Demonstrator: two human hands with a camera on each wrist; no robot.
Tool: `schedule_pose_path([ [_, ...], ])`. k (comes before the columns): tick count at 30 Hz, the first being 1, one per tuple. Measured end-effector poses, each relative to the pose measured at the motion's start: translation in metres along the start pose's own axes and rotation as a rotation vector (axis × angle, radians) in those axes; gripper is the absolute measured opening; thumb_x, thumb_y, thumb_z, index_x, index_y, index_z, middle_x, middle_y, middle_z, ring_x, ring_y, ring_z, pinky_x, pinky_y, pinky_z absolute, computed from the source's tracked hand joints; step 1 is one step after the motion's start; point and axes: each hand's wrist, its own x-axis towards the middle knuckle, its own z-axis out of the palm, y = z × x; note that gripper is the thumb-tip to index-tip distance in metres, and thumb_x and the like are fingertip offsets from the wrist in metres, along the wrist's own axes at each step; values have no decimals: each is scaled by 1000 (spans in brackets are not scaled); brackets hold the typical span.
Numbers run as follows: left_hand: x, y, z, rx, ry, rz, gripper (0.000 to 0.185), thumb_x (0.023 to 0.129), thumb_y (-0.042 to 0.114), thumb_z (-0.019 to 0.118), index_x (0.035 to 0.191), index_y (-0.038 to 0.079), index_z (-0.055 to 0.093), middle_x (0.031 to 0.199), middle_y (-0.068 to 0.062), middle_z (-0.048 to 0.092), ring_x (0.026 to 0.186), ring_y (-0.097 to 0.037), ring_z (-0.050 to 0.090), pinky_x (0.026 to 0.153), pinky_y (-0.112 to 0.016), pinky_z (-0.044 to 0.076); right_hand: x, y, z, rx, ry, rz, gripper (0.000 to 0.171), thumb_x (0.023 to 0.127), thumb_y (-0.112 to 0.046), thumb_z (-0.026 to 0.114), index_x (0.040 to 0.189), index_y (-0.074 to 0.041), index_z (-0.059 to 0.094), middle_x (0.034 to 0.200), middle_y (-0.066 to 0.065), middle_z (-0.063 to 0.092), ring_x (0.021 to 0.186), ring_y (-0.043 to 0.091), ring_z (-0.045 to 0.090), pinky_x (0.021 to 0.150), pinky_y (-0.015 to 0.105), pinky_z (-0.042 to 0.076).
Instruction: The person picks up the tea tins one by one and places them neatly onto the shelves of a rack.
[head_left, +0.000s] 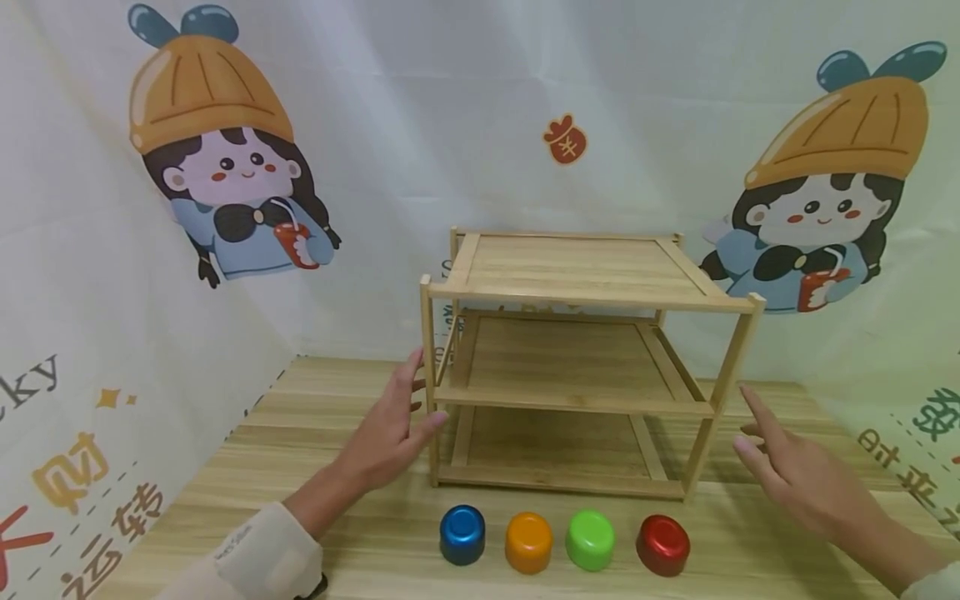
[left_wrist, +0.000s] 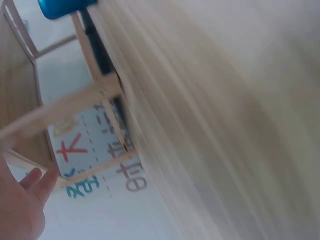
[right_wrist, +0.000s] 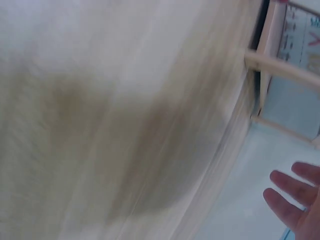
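A three-tier wooden shelf rack (head_left: 573, 271) stands upright on the table. My left hand (head_left: 386, 437) is at its front left post, fingers extended and thumb apart; whether it touches the post I cannot tell. On the other side, my right hand (head_left: 806, 479) is just off the front right post, fingers loosely spread and holding nothing. In front of the rack sit a blue cup (head_left: 462, 535), an orange cup (head_left: 528, 543), a green cup (head_left: 590, 540) and a red cup (head_left: 663, 546), shiny and apparently upside down. The left wrist view shows part of the blue cup (left_wrist: 62, 6).
Under everything lies a light wood-grain table (head_left: 300, 442). A pale cloth backdrop (head_left: 420, 100) with cartoon figures and lettering hangs behind the rack and along both sides.
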Motion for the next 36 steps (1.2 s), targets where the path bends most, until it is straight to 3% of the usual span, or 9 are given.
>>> schedule_pose_path([
  [3, -1, 8, 4, -38, 21, -19, 89, 104, 37, 59, 165, 29, -5, 168, -14, 21, 135, -41, 54, 102, -52, 57, -7, -6, -1, 3, 52, 24, 70, 111, -36, 40, 165, -13, 3, 124, 29, 68, 98, 42, 72, 72, 61, 57],
  [6, -1, 12, 10, -75, 36, -30, 92, 103, 36, 61, 165, 30, -7, 168, -14, 19, 135, -42, 53, 99, -52, 58, -12, -14, 0, -26, 131, 16, 67, 109, -32, 44, 163, -9, 12, 115, 24, 71, 88, 35, 73, 62, 49, 57],
  [10, -3, 17, 15, -80, 64, -41, 95, 102, 35, 63, 164, 31, -9, 168, -14, 23, 136, -44, 51, 96, -55, 59, -20, -23, 6, -100, 258, -66, 63, 103, -26, 58, 156, -7, 29, 101, 10, 73, 73, 19, 68, 51, 28, 47],
  [15, -3, 20, 21, -72, 96, -49, 96, 102, 35, 63, 164, 30, -10, 165, -14, 31, 135, -45, 52, 98, -62, 56, -27, -34, 12, -155, 307, -183, 59, 94, -26, 70, 145, -7, 46, 95, -1, 70, 72, 14, 66, 52, 26, 50],
  [22, -1, 21, 24, -65, 115, -60, 98, 101, 31, 66, 164, 30, -9, 163, -13, 34, 130, -42, 57, 97, -57, 58, -34, -57, 28, -174, 163, -257, 61, 93, -43, 72, 143, -14, 54, 119, 7, 72, 93, 24, 73, 65, 43, 62],
  [30, 0, 18, 24, -72, 131, -11, 99, 99, 17, 67, 165, 26, -7, 160, -17, 36, 125, -42, 60, 82, -42, 65, -38, -75, 50, -205, 26, -258, 61, 94, -60, 64, 143, -25, 56, 117, -7, 70, 95, 13, 70, 62, 26, 58],
  [36, 0, 16, 24, -89, 138, 21, 100, 97, 5, 67, 165, 24, -3, 159, -20, 37, 122, -43, 62, 80, -38, 65, -37, -79, 55, -207, -119, -223, 62, 96, -66, 56, 144, -28, 57, 112, -9, 69, 86, 7, 64, 60, 25, 55],
])
